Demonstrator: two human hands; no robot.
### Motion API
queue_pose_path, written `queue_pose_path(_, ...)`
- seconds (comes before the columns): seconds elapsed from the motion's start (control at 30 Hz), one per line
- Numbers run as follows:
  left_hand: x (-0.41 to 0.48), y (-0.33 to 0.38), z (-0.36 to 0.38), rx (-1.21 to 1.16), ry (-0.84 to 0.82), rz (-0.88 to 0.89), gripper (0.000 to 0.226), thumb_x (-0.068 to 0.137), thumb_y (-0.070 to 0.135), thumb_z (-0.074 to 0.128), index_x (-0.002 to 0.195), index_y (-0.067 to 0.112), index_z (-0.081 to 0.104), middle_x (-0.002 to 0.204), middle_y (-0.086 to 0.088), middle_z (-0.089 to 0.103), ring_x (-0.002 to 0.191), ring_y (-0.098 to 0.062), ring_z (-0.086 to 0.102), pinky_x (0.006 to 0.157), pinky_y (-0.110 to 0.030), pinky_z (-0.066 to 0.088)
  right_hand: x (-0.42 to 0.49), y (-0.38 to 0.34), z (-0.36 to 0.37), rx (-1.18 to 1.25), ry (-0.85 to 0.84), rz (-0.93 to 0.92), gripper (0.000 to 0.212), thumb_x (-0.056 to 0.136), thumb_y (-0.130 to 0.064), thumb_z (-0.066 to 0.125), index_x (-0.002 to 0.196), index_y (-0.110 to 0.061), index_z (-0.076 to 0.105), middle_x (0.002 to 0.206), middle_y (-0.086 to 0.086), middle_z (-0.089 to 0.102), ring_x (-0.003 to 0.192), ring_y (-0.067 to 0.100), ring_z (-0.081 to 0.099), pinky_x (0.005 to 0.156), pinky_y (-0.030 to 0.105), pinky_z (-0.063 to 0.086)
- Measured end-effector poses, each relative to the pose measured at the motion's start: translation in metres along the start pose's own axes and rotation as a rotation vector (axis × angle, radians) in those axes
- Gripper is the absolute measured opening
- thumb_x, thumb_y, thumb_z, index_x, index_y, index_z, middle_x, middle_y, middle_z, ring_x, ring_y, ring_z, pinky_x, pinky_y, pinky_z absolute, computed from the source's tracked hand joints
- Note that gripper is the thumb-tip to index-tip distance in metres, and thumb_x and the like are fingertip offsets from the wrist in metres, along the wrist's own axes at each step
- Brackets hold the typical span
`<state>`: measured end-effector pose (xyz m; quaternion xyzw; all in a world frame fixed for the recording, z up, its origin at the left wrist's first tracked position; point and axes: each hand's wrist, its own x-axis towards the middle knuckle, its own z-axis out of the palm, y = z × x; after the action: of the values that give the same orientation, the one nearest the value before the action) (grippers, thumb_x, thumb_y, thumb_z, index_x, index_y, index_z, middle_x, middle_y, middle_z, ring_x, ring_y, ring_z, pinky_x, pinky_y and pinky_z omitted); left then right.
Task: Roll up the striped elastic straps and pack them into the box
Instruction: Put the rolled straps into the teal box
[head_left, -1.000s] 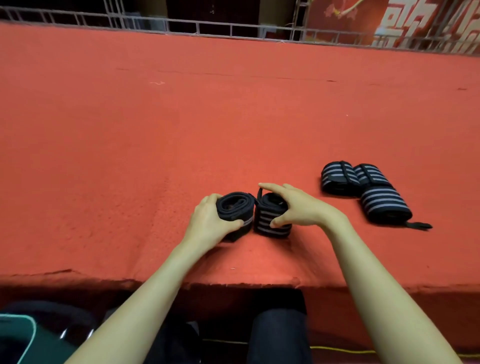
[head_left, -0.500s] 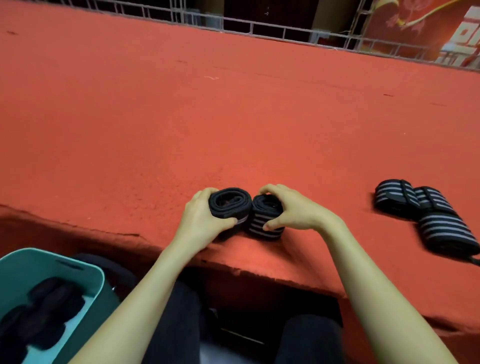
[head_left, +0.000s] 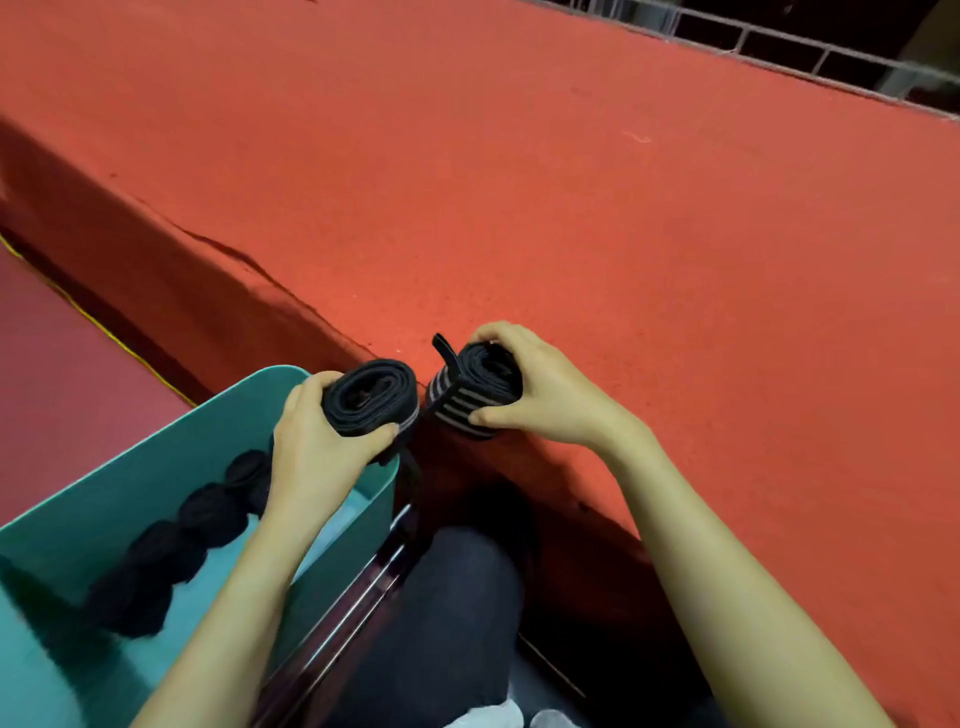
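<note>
My left hand (head_left: 317, 457) grips one rolled black strap (head_left: 371, 397) and holds it in the air over the near corner of the teal box (head_left: 156, 447). My right hand (head_left: 545, 395) grips a second rolled strap (head_left: 470, 395) with grey stripes, right at the red platform's front edge; a loose black tab sticks up from it. The two rolls sit side by side, almost touching. Inside the box, several dark rolled straps (head_left: 202, 514) lie in a row along its floor.
The red carpeted platform (head_left: 571, 182) fills most of the view, with a metal railing (head_left: 779, 47) at the far right. My dark-trousered leg (head_left: 447, 613) and a chrome chair frame (head_left: 353, 597) lie between the box and the platform.
Both hands have lifted the two rolls off the platform and carried them left toward the box. The view has swung left, so the three straps lying at the right are out of sight.
</note>
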<state>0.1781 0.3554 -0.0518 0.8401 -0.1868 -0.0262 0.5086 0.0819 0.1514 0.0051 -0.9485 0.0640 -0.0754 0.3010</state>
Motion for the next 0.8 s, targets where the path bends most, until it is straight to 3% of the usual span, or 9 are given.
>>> queue_pose_path(0.1,-0.004,-0.030,-0.022,0.054,0.104,-0.108,0.055,0.065,0.021,0.083,0.111,0.014,0.053,0.107,0.002,0.050,0.091,-0.012,0.045,0.082,-0.027,0.035,0.029,-0.023,0.033,0.034,-0.051,-0.083,0.061,0.070,-0.018,0.079,0.122,-0.018,0.046,0.113,0.001,0.050,0.102,0.010,0.046,0.086,0.014,0.036)
queue_pose_path(0.27,-0.010,-0.077,-0.040,0.148,0.185,-0.314,0.062,0.068,0.032,0.080,0.117,0.010,0.049,0.114,-0.007,0.050,0.098,-0.024,0.051,0.080,-0.038,0.042,0.065,-0.054,0.086,0.054,-0.173,-0.152,0.067,0.071,-0.026,0.081,0.126,-0.023,0.042,0.119,-0.001,0.047,0.107,0.013,0.048,0.093,0.035,0.043)
queue_pose_path(0.4,-0.018,-0.104,-0.045,0.263,0.063,-0.435,0.064,0.069,0.035,0.078,0.122,0.015,0.050,0.114,-0.009,0.050,0.101,-0.030,0.053,0.079,-0.035,0.041,0.085,-0.060,0.122,-0.100,-0.328,-0.174,0.073,0.070,-0.030,0.080,0.130,-0.024,0.038,0.122,-0.002,0.045,0.107,0.020,0.051,0.088,0.043,0.046)
queue_pose_path(0.63,-0.033,-0.133,-0.036,0.326,-0.186,-0.546,0.059,0.064,0.028,0.080,0.116,0.019,0.055,0.111,-0.006,0.058,0.102,-0.027,0.054,0.075,-0.029,0.038,0.105,-0.048,0.153,-0.363,-0.587,-0.204,0.072,0.069,-0.026,0.081,0.128,-0.020,0.039,0.122,0.002,0.049,0.105,0.023,0.053,0.075,0.034,0.042)
queue_pose_path(0.8,-0.021,-0.144,-0.035,0.427,-0.226,-0.604,0.062,0.064,0.024,0.078,0.120,0.019,0.052,0.116,-0.009,0.055,0.106,-0.031,0.052,0.081,-0.035,0.045,0.117,-0.036,0.183,-0.485,-0.762,-0.221,0.071,0.067,-0.019,0.080,0.126,-0.016,0.039,0.122,0.010,0.048,0.106,0.031,0.055,0.085,0.041,0.048)
